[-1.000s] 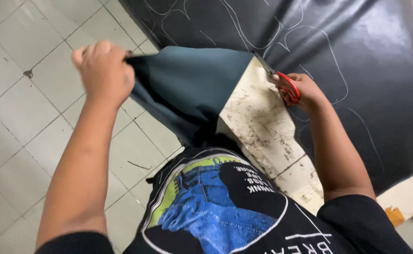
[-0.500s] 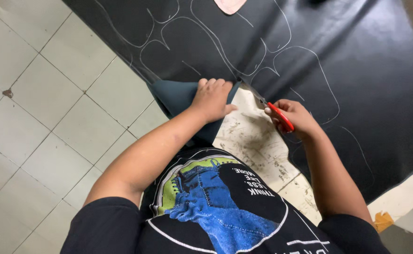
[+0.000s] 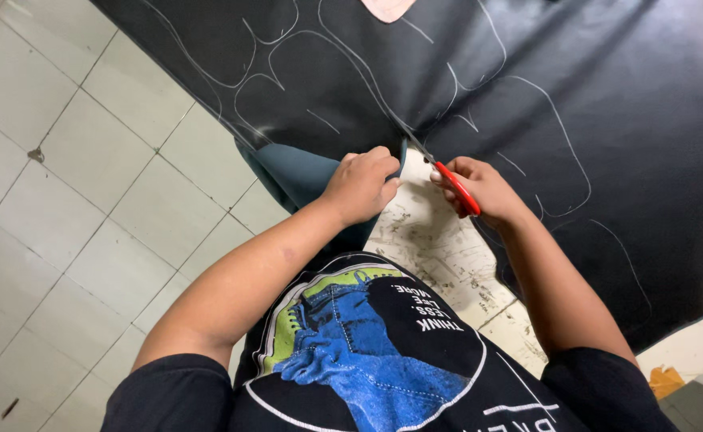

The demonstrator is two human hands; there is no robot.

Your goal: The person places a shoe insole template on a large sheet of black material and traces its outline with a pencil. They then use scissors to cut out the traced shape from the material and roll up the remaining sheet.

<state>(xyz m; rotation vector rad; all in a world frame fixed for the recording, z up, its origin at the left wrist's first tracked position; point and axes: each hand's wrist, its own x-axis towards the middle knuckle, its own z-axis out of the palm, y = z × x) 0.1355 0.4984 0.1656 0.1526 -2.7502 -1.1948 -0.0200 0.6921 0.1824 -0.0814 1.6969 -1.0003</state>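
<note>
Far left: pale grey tiled floor (image 3: 55, 208), grout lines visible, a few dark marks.

Centre-left: left hand (image 3: 361, 186) has its fingers curled tight on the cut edge of the large black leather-like sheet with white chalk outlines (image 3: 607, 96), folding a flap back so the dull blue-grey underside (image 3: 295, 172) shows. Grip sits just beside the cut line.

Centre: the sheet lies spread over the worn, stained pale table (image 3: 439, 256), draping off its near-left edge toward the floor. Bare table shows only in the notch between the two hands.

Centre-right: right hand (image 3: 479, 188) has its fingers closed through the loops of red-handled scissors (image 3: 447, 180); blades point up-left into the sheet edge near a chalk line. Cannot tell how far apart the blades are, partly hidden by the left hand.

Top edge: small pink flat piece (image 3: 387, 8) lying on the sheet.

Handling, as a judgement: sheet is soft, floppy, light per area, surface looks slick; it sags where unsupported. Best held pinched at the cut edge close to the blades to keep it taut.
</note>
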